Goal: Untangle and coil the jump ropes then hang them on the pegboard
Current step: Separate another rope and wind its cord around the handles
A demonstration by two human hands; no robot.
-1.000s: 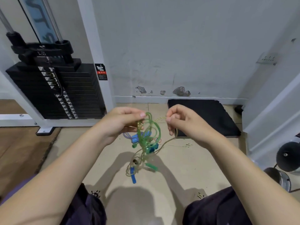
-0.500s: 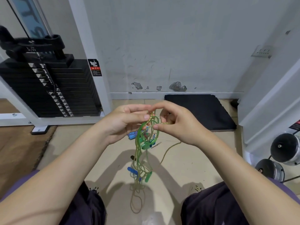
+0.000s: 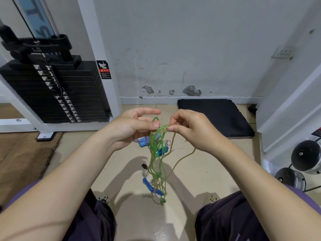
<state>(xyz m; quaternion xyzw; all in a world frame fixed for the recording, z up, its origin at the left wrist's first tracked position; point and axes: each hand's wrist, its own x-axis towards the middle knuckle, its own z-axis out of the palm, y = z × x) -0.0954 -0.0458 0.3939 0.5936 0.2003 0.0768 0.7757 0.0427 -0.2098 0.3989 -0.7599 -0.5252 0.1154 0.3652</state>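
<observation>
Left hand (image 3: pixel 133 126): thumb and curled fingers pinch the top of the tangled jump ropes (image 3: pixel 157 153) at about frame centre; index finger extended straight toward 3 o'clock above the pinch, not touching the cord. A green loop (image 3: pixel 155 119) stands up just above the thumb tip.

Right hand (image 3: pixel 189 127): fingers curled in, thumb and forefinger pinching a bunch of pale green strands at the top of the same tangle. The 2 hands sit close together, fingertips near but apart, with a short stretch of cord between them.

The tangle hangs in the air from both pinches toward 6 o'clock, between the person's knees. Mostly translucent green cord in many long loops. A blue handle (image 3: pixel 152 187) dangles near the bottom of the bundle, and a green handle end (image 3: pixel 163 201) sits at the lowest point. More blue and teal pieces are caught mid-bundle; which rope they belong to cannot be told. A tan, speckled cord (image 3: pixel 182 158) swings out from the right hand toward 5 o'clock and curves back into the bundle.

Behind the left hand, at 7 o'clock of the pinch, a blue handle with a striped white-and-purple rope (image 3: pixel 143 142) shows; whether it lies on the floor or hangs cannot be told.

Surroundings: black weight stack (image 3: pixel 57 94) at 10 o'clock, black floor mat (image 3: pixel 213 115) at 2 o'clock against the white wall (image 3: pixel 182 40), 2 dumbbell ends (image 3: pixel 298 164) at 4 o'clock.
</observation>
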